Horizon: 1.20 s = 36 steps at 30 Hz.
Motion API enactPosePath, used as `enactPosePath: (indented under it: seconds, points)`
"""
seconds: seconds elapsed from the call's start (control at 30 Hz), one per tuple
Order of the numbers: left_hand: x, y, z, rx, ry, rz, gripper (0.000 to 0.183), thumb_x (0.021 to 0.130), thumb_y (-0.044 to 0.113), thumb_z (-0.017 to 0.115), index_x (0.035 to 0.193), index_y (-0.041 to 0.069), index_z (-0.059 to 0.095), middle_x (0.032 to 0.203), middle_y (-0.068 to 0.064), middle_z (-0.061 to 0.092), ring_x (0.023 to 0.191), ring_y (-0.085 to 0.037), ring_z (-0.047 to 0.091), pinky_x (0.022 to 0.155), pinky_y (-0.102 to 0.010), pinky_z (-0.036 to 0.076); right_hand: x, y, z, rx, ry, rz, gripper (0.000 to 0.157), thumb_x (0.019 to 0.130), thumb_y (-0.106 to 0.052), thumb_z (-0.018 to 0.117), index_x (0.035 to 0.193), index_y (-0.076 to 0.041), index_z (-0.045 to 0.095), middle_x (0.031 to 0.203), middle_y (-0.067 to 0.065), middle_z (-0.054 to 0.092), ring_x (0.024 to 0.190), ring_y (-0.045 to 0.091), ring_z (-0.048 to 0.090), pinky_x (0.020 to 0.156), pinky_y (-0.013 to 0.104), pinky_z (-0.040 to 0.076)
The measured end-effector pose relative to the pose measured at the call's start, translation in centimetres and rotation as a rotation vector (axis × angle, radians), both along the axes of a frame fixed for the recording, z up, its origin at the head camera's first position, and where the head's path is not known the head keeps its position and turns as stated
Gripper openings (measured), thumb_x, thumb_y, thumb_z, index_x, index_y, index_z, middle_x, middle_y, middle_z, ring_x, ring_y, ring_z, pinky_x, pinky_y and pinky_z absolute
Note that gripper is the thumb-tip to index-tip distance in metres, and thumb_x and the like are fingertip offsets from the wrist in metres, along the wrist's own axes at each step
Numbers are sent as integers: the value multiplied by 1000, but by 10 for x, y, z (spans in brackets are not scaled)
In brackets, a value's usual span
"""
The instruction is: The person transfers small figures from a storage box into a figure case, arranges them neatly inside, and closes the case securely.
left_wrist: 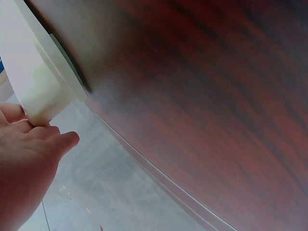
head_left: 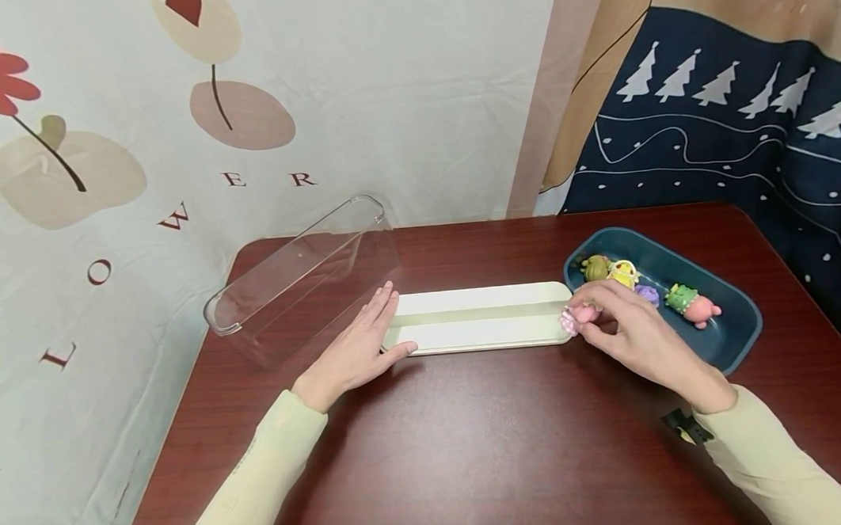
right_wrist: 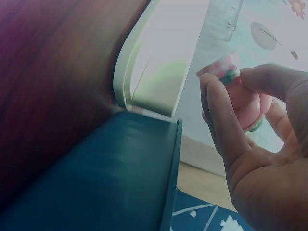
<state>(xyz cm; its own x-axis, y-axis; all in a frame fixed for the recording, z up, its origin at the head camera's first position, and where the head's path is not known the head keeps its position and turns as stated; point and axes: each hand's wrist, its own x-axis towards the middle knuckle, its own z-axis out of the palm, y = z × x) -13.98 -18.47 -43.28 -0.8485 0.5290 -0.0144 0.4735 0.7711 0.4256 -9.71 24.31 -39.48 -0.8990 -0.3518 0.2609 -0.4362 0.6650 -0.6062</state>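
Pink figurine (head_left: 584,312) up at the fingertips now, and the right hand (head_left: 634,334) has it, a narrow pinch between thumb and fingers; reading the clock from the head view, it sits at ten o'clock from that palm, right by the three o'clock end of the white tray (head_left: 489,337); the right wrist view shows it apart from the tray, raised, by my reading; its long axis slants, checked end towards eight, rounded body towards two, while the tray stretches off nine to three, so its length lies out on the nine o'clock side of the pinch; right hand plainly the nearer one; over at the tray's nine o'clock end, the left hand (head_left: 356,341) touches the tray, fingers straight, thumb spread wide, gripping nothing; blue bin (head_left: 727,337) at two o'clock from the right hand, with four more figurines inside, a green one (head_left: 595,267), a yellow one (head_left: 622,273), a purple one (head_left: 648,295) and a pink-and-green one (head_left: 692,305); clear box (head_left: 299,255) at ten o'clock from the tray, lying eight to two on the bench (head_left: 487,449).
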Motion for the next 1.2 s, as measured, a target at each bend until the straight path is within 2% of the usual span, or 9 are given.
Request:
enactPosePath:
  seconds: [0.2, 0.3, 0.4, 0.5, 0.6, 0.8, 0.87, 1.03, 1.2]
  points:
    - [0, 0, 1, -6, -1, -2, 95, 102, 57, 58, 163, -3, 17, 173, -14, 5, 159, -28, 7, 127, -46, 16, -1, -6, -1, -79, -100, -31, 30, 92, -20, 82, 117, -19, 66, 120, -1, 62, 104, 16, 57, 84, 12, 52]
    - [0, 0, 1, -7, -5, -1, 95, 102, 57, 58, 163, -3, 17, 173, -14, 5, 159, -28, 7, 127, -46, 16, -1, -9, -1, -84, -82, -42, 24, 95, -22, 78, 115, -16, 67, 117, 1, 64, 100, 16, 57, 79, 14, 51]
    - [0, 0, 2, -7, -7, -4, 95, 102, 57, 57, 163, -3, 17, 173, -14, 5, 159, -28, 7, 127, -46, 16, -1, -11, 0, -57, -58, -58, 29, 97, -20, 75, 125, -13, 65, 117, 6, 67, 94, 19, 57, 73, 20, 51]
    - [0, 1, 2, -7, -7, -8, 95, 102, 58, 56, 163, -3, 17, 173, -14, 5, 159, -29, 8, 127, -46, 16, 0, -12, 3, -33, -63, -81, 41, 97, -21, 74, 135, -12, 60, 123, 9, 67, 99, 21, 56, 75, 28, 51]
    - [0, 0, 2, -9, -10, -9, 95, 102, 58, 56, 163, -3, 17, 173, -14, 4, 159, -29, 7, 127, -45, 16, -1, -12, 4, -34, -30, -75, 41, 94, -17, 76, 132, -11, 63, 133, 10, 62, 113, 24, 53, 83, 34, 49]
    - [-1, 0, 1, -10, -7, -9, 94, 102, 58, 56, 163, -3, 18, 173, -13, 5, 159, -27, 8, 128, -45, 16, -4, -10, 5, -31, -7, -52, 40, 91, -10, 77, 129, -12, 66, 127, 7, 58, 109, 20, 47, 76, 30, 48]
    - [-1, 0, 1, -8, -6, -9, 94, 102, 58, 56, 163, -3, 18, 173, -13, 5, 159, -27, 8, 128, -45, 15, -5, -10, 7, -23, -40, -50, 45, 92, -10, 77, 134, -12, 63, 128, 8, 60, 109, 20, 49, 81, 32, 50]
    - [0, -1, 2, -9, -12, -2, 94, 102, 58, 57, 163, -3, 18, 173, -13, 5, 159, -26, 8, 128, -45, 15, -5, -11, 9, 11, -134, -42, 52, 93, -17, 79, 141, -10, 60, 136, 11, 63, 116, 28, 56, 96, 55, 51]
    - [0, 0, 2, -9, -12, -1, 94, 102, 57, 57, 163, -3, 19, 173, -14, 7, 159, -26, 9, 128, -45, 16, -7, -12, 4, 77, -89, -1, 42, 93, -13, 79, 133, -14, 66, 133, 11, 66, 118, 31, 58, 101, 57, 48]
